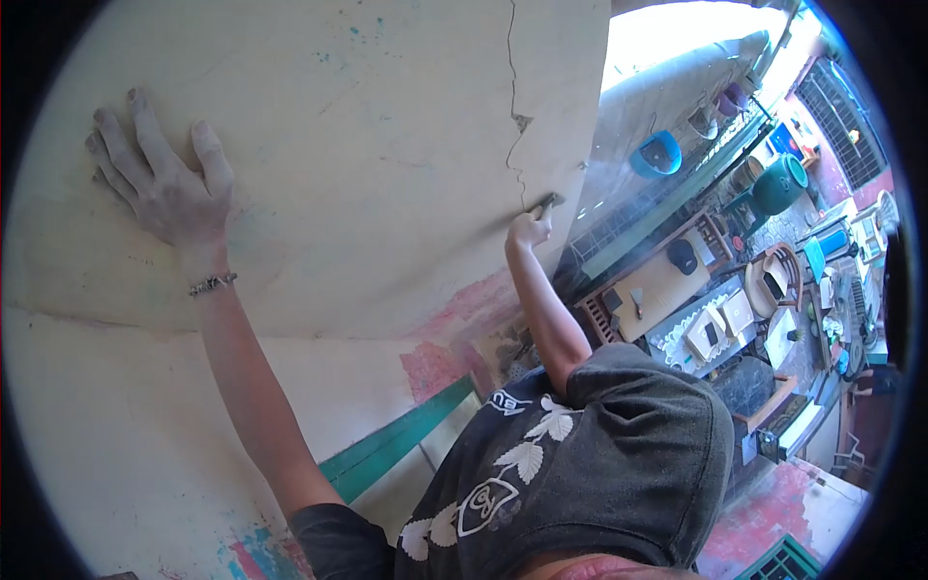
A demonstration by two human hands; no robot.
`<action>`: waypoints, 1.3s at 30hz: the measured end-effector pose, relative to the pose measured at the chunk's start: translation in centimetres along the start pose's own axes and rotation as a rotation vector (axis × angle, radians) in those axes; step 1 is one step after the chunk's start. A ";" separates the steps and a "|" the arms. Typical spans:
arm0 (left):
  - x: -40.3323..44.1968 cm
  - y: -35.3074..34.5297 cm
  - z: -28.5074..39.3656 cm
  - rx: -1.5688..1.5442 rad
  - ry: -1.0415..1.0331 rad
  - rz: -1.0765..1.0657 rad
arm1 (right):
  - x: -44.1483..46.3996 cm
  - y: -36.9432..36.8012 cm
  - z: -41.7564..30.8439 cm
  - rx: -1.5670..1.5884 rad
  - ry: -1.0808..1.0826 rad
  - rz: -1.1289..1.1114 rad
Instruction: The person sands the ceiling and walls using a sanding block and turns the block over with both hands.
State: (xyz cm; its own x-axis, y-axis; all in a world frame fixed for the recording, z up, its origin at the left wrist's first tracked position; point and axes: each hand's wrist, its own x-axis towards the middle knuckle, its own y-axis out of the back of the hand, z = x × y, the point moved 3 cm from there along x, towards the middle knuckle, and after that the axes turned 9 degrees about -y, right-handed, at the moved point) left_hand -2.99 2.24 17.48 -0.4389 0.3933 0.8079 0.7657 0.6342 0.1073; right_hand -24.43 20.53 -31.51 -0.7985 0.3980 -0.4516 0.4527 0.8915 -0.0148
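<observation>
My left hand [179, 198] lies flat against the pale wall [338, 193], fingers spread, dust on the skin and a bracelet [213, 284] at the wrist. Further right, my right hand [529, 230] is closed round a small scraper [551, 202], whose grey end points away near the wall's edge. Whether its blade touches the wall I cannot tell. Just above that hand, a thin jagged crack [514, 87] runs through the plaster, with a chipped spot partway along it.
A green board [396, 435] crosses below the wall. To the right are a bench [657, 290] bearing a cap [681, 255] and a putty knife [637, 303], a cloth-covered table [672, 345], chairs [773, 280], a blue basin [656, 155] and a green barrel [779, 186].
</observation>
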 end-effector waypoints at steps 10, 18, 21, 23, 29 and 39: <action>0.0 0.1 -0.2 0.008 0.002 0.007 | -10.7 0.0 -18.4 0.199 1.277 -0.406; -0.1 -0.1 0.1 0.022 -0.021 -0.013 | -0.3 0.2 0.7 0.018 0.475 -0.041; -0.3 -0.1 0.5 0.018 0.001 -0.017 | 1.6 -0.2 1.2 -0.137 0.205 0.124; -0.3 -0.2 0.0 0.024 0.005 -0.011 | -1.5 -0.1 -5.5 0.043 0.534 0.114; -0.6 -0.4 -0.3 0.025 0.001 -0.003 | -5.7 1.5 -19.3 0.058 1.163 0.038; -0.8 -0.2 -0.5 0.025 0.003 0.010 | -5.1 -0.9 -19.5 0.138 1.311 -0.106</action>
State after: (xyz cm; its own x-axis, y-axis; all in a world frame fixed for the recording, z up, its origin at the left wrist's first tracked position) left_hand -2.59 1.45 17.08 -0.4301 0.3973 0.8106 0.7579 0.6468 0.0851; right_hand -28.48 21.90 -11.76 -0.5866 0.3100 0.7482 0.3385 0.9331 -0.1212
